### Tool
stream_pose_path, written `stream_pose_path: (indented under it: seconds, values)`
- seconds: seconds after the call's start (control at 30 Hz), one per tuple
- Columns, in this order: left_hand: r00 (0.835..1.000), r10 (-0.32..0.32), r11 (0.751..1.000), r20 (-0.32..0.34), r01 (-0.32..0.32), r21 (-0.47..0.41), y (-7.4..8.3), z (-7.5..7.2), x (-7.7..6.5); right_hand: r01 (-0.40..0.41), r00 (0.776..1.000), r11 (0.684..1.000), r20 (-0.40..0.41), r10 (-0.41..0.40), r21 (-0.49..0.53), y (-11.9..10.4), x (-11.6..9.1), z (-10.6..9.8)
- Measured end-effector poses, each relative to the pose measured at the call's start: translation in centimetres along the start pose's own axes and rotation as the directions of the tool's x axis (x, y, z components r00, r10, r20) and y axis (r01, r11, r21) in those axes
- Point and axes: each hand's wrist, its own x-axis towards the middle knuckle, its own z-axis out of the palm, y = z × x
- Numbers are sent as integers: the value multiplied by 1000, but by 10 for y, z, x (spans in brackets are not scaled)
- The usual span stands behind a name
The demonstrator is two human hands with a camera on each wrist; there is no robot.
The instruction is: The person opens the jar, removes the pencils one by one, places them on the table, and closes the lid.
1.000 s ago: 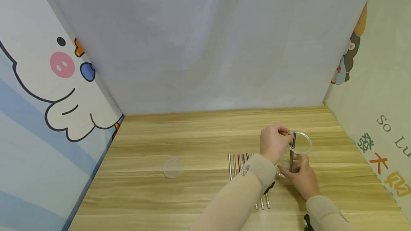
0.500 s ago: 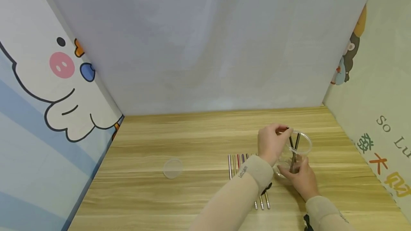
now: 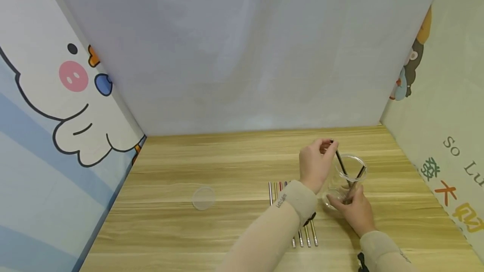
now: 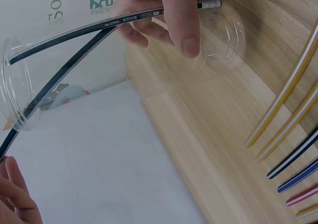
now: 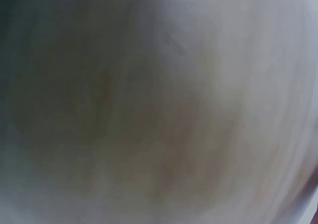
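My left hand [image 3: 316,163] pinches the upper end of a dark pencil [image 3: 341,163] between thumb and fingers. That pencil leans left, its lower part inside a clear plastic jar [image 3: 334,190]. A second dark pencil [image 3: 361,172] leans against the jar's right side; in the left wrist view, printed lettering and a white-tipped eraser end show on this second pencil [image 4: 74,34]. My right hand [image 3: 357,211] grips the jar low down, thumb and fingers around its wall, and keeps it upright on the table. The right wrist view is only a blur.
Several coloured pencils [image 3: 271,194] lie side by side in a row, partly hidden under my left forearm. A round translucent lid [image 3: 203,198] lies farther left on the wooden table [image 3: 159,230]. Printed cloth walls stand left and right, a plain grey one behind.
My left hand has moved left and slightly up, drawing the top of its pencil out to the left. The other pencil has tipped toward the jar's right rim. My right hand stays put.
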Motion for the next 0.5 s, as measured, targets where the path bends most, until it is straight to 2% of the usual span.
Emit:
stream_pose_path:
  seconds: [0.13, 0.23, 0.37, 0.5]
  values:
    - [994, 97, 995, -48, -96, 22, -3, -5, 4, 6, 1000, 1000, -7, -6, 11, 0, 0, 1]
    - [988, 134, 990, -82, -131, 52, -4, -9, 6, -24, 1000, 1000, 8, 24, 6, 0, 0, 0]
    - [990, 96, 995, -105, -94, 21, -6, -17, 8, -38, 999, 999, 23, 38, 7, 0, 0, 0]
    - [991, 17, 995, -136, -30, -99, -7, -28, 12, -21, 1000, 1000, 19, 21, 6, 0, -1, 0]
